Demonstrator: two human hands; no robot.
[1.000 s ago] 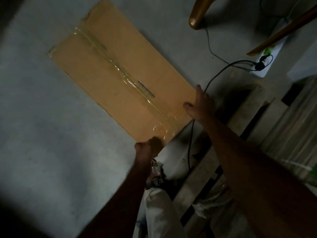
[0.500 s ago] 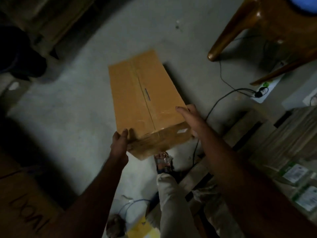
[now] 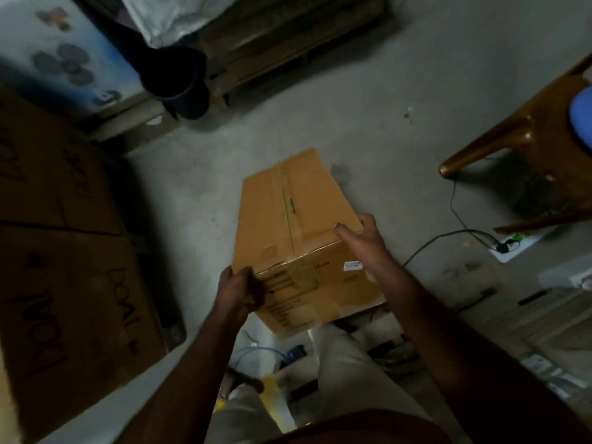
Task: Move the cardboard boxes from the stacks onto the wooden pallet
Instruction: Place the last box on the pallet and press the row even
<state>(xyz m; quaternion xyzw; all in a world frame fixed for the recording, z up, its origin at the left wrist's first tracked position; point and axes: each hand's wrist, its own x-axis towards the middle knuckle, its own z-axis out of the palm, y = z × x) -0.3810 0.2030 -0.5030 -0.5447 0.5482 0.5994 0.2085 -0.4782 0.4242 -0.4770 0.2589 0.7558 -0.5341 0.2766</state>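
Note:
A long tan cardboard box (image 3: pixel 298 232), taped along its top seam, hangs in the air in front of me, its near end tipped toward me. My left hand (image 3: pixel 235 291) grips the near left corner, fingers curled round the edge. My right hand (image 3: pixel 363 248) presses flat against the near right side, fingers straight, thumb over the top edge. A stack of large brown cardboard boxes (image 3: pixel 64 283) with handwriting stands at the left. A wooden pallet (image 3: pixel 288 36) lies at the far side of the floor, partly under a white sack.
A wooden chair (image 3: pixel 525 149) stands at the right, with a black cable (image 3: pixel 448 235) running to a power strip (image 3: pixel 512 248) on the concrete floor. A dark bucket (image 3: pixel 179 81) stands near the pallet. More stacked packets (image 3: pixel 544 347) lie at lower right. My legs are below the box.
The box has come up off the floor and toward me, and my view has swung up and left. The left stack and the far pallet are now in sight.

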